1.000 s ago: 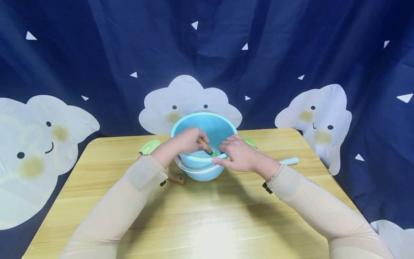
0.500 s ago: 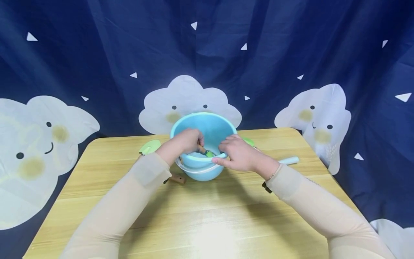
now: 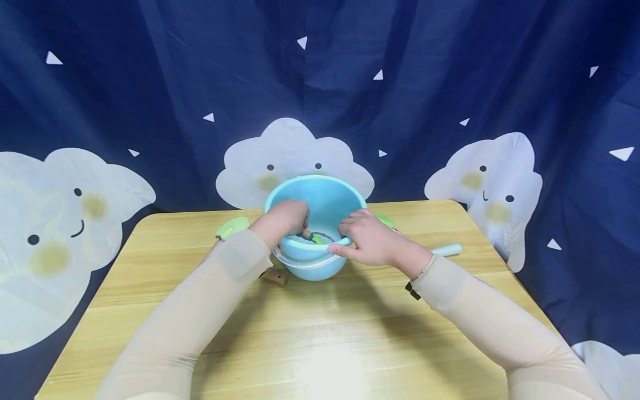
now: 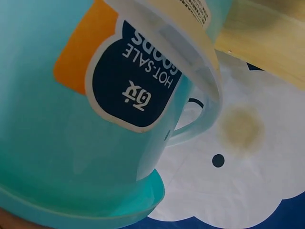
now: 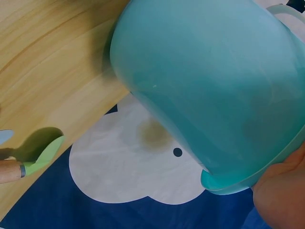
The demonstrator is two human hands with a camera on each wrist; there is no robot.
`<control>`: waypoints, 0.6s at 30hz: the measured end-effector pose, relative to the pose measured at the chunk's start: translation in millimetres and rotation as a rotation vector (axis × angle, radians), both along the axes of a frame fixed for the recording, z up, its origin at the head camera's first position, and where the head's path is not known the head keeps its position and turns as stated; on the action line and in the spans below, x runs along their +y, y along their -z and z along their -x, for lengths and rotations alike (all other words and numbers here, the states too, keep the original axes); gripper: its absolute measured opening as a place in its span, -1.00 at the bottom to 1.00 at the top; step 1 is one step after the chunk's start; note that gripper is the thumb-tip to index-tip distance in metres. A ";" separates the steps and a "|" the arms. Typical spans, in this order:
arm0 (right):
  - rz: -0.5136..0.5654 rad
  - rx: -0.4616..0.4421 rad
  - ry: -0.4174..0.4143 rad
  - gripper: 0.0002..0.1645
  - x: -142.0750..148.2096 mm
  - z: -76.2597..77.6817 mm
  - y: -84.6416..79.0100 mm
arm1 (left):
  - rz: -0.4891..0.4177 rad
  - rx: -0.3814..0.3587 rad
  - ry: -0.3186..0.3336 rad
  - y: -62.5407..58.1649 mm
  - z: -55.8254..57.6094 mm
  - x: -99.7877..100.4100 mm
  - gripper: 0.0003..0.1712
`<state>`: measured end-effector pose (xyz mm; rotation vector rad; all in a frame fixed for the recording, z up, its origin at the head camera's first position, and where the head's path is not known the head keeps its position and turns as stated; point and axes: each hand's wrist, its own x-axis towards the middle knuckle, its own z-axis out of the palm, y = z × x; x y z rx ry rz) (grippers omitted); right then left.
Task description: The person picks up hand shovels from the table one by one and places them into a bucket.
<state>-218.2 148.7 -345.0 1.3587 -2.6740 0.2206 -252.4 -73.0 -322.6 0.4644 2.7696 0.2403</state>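
Observation:
A light blue bucket (image 3: 312, 269) stands on the table with its white handle lowered at the front; in the left wrist view its wall (image 4: 57, 129) bears a label. My left hand (image 3: 289, 215) reaches over the rim into the bucket. It holds the wooden handle of a small garden tool (image 3: 317, 239), whose green head points down and right near the bucket's bottom; the head's exact shape is unclear. My right hand (image 3: 367, 239) grips the bucket's near right rim, thumb outside and fingers over the edge. The right wrist view shows part of that hand (image 5: 281, 193) at the rim.
A green trowel head (image 3: 232, 226) lies left of the bucket, and a wooden handle (image 3: 275, 276) sticks out at its front left. On the right lie another green trowel (image 5: 45, 155) and a pale blue rod (image 3: 447, 250). A dark blue curtain (image 3: 320, 66) hangs behind the table.
My left hand has sunk deeper into the bucket, tilting the tool flatter, its green head shifting slightly left. My right hand stays at the rim.

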 end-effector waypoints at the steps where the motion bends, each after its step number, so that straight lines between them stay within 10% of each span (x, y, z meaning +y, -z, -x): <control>1: 0.001 0.001 0.000 -0.42 0.0 -0.1 -0.1 | 0.011 0.002 -0.002 -0.2 -0.2 0.3 -0.72; 18: 0.004 0.008 -0.014 -0.40 -1.0 -1.8 -2.2 | 0.052 -0.030 -0.038 2.7 0.8 3.2 -0.77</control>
